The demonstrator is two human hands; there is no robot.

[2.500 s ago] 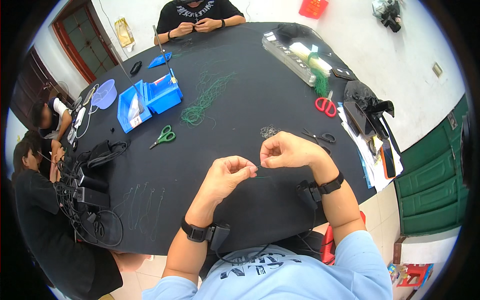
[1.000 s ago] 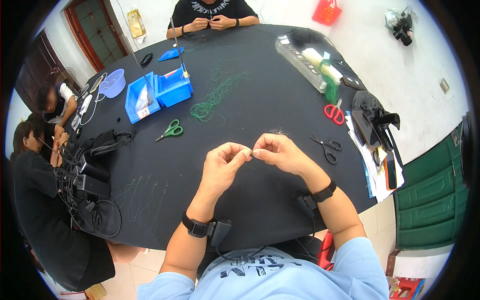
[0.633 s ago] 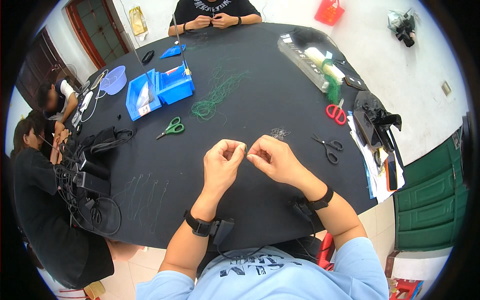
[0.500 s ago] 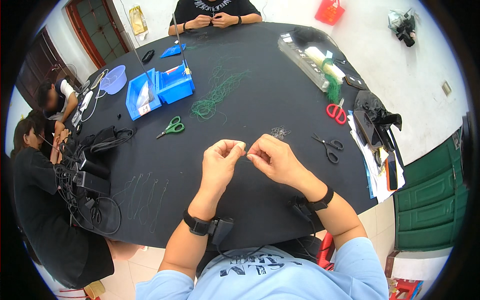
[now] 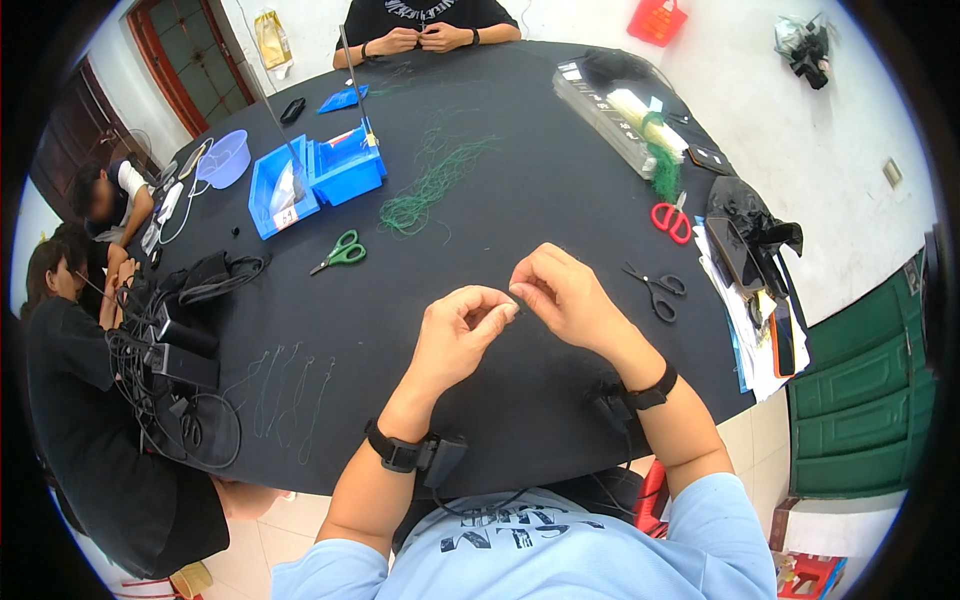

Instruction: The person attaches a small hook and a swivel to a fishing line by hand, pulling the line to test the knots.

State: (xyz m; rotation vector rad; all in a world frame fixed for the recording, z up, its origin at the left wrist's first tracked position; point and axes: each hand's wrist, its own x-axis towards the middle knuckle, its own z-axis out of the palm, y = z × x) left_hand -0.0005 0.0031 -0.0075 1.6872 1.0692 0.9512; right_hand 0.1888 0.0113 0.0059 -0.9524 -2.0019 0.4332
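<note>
Left hand (image 5: 460,332) pinches a tiny dark item (image 5: 520,313) (too small to identify) just beside the right hand (image 5: 562,297), whose grip cannot be determined. Apparent step: fine fingertip work; next move likely calls for steadiness.

light-blue shirt (image 5: 610,560) — black wrist straps (image 5: 400,455)

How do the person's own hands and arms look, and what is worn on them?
The left hand and right hand are ungloved. Each wrist has a black strap with a boxy black module; a thin black cable leads from the left one. The short sleeves are light blue.
</note>
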